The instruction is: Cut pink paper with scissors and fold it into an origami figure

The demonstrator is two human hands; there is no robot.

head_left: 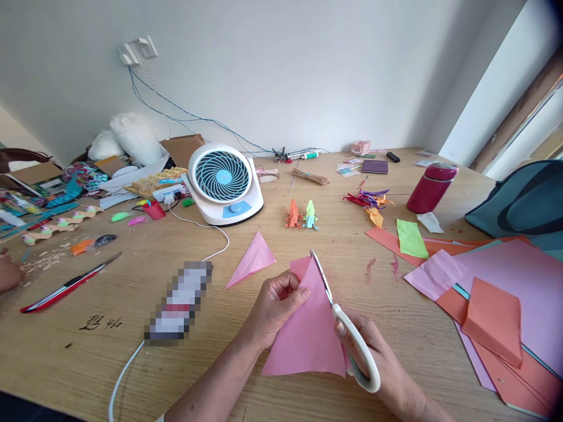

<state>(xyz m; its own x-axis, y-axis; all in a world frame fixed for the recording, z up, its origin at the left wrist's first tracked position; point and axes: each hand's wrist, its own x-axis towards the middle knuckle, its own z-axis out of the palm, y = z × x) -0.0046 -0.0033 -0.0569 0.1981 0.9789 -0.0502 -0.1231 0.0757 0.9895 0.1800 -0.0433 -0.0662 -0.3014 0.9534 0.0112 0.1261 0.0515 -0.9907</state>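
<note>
My left hand (pixel 277 305) pinches a sheet of pink paper (pixel 308 340) between thumb and fingers, above the table. In my right hand (pixel 373 346) is a pair of scissors (pixel 358 343) with white handles, its blades lying along the paper's right edge and pointing away from me. The blades look close together; how far they are into the paper I cannot tell. Just beyond my left hand lies a folded pink paper triangle (pixel 253 259). Farther off stand an orange origami figure (pixel 293 214) and a green one (pixel 310 215).
A white fan (pixel 222 176) stands at the back. Left are a cabled, blurred phone (pixel 179 302) and a red utility knife (pixel 70 284). Coloured paper sheets (pixel 497 316), a red flask (pixel 432 187) and a blue bag (pixel 523 205) occupy the right. Another person's hand (pixel 9 271) shows far left.
</note>
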